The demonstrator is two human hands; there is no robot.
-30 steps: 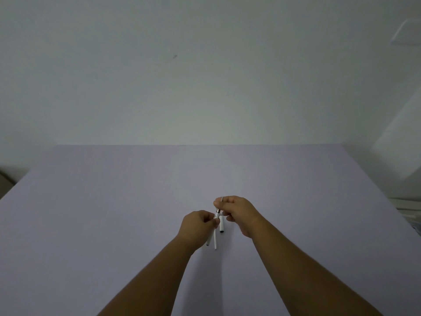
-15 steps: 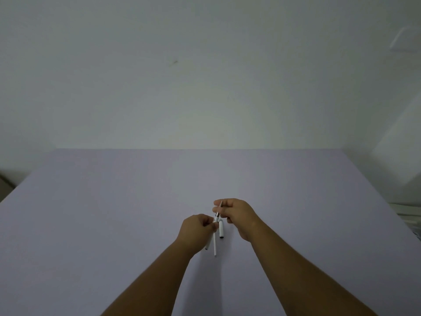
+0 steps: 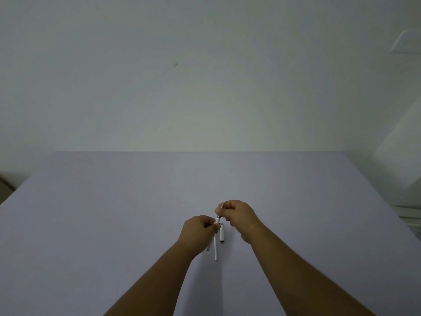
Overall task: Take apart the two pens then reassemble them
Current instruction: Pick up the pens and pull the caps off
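My left hand (image 3: 200, 231) grips a white pen barrel (image 3: 210, 245) that slants down to the left under the fist. My right hand (image 3: 237, 214) pinches the thin front piece (image 3: 220, 210) of that pen, just above the barrel's mouth. A thin white refill (image 3: 215, 252) lies on the lilac table (image 3: 114, 224) between the hands. Beside it lies a short white pen cap (image 3: 222, 233) with a dark end. The joint between barrel and front piece is partly hidden by my fingers.
The table runs to a pale wall at the back. Past the table's right edge stands white furniture (image 3: 407, 215). A dark object (image 3: 4, 185) shows at the far left edge.
Both hands stayed together over the same spot. The right hand's piece has drawn slightly up and away from the barrel in the left hand. The loose parts on the table have not moved.
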